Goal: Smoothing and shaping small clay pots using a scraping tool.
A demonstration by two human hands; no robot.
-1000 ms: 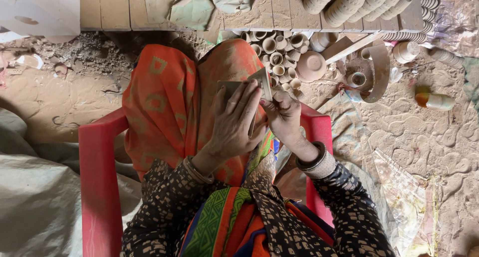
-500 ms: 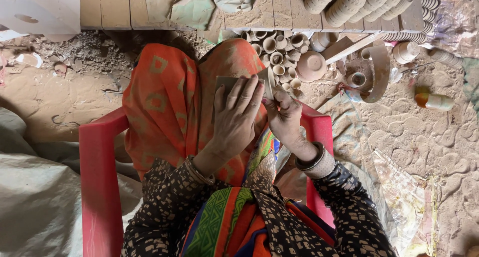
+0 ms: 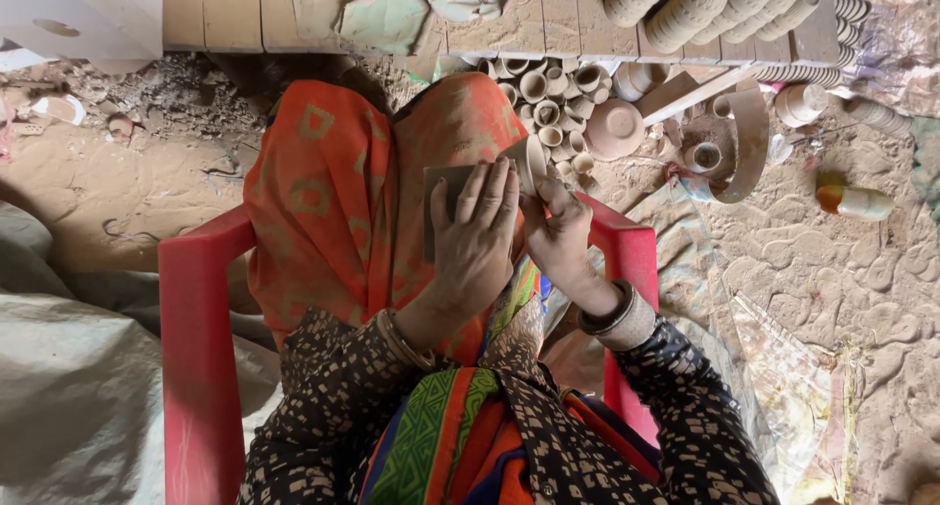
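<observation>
Little has shifted since the earlier frames: both hands stay raised over the lap, working the same small clay cup (image 3: pixel 534 162). The left hand (image 3: pixel 477 236) lies flat with fingers spread over a grey sanding sheet (image 3: pixel 446 187), pressing it down. At its 3 o'clock the right hand (image 3: pixel 560 239) has its fingers curled around the cup, whose pale rim shows at 12 o'clock above the knuckles. An orange patterned cloth (image 3: pixel 333 201) drapes the knees, framed by a red plastic chair (image 3: pixel 201 368). More clay cups (image 3: pixel 548 98) crowd the earthen floor (image 3: pixel 842 270) at 12 o'clock.
</observation>
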